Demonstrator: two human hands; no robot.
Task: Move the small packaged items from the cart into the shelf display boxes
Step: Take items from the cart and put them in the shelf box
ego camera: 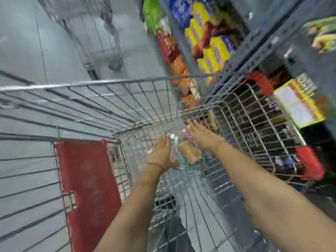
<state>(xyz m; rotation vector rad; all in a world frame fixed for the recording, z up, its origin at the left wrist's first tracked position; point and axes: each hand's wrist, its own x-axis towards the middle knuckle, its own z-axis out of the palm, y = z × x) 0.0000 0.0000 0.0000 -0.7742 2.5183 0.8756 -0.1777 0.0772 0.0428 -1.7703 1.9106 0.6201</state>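
A wire shopping cart (pixel 127 82) fills the view from above. On its floor lies a small pile of small packets (pixel 190 153), tan, pink and clear-wrapped, blurred. My left hand (pixel 161 151) presses flat against the pile's left side, fingers straight and together. My right hand (pixel 201 135) lies over the pile's right and far side, covering a pink packet. The pile is squeezed between both hands. To the right of the cart, a yellow-green display box (pixel 300 106) sits on the shelf.
The cart's red seat flap (pixel 87 188) stands at the left. Grey shelving (pixel 254 46) runs along the right, stocked with yellow, blue and orange packs (pixel 209 39). A second wire cart (pixel 87 33) stands on the grey floor ahead. Red bumpers (pixel 309 162) mark the cart's right corners.
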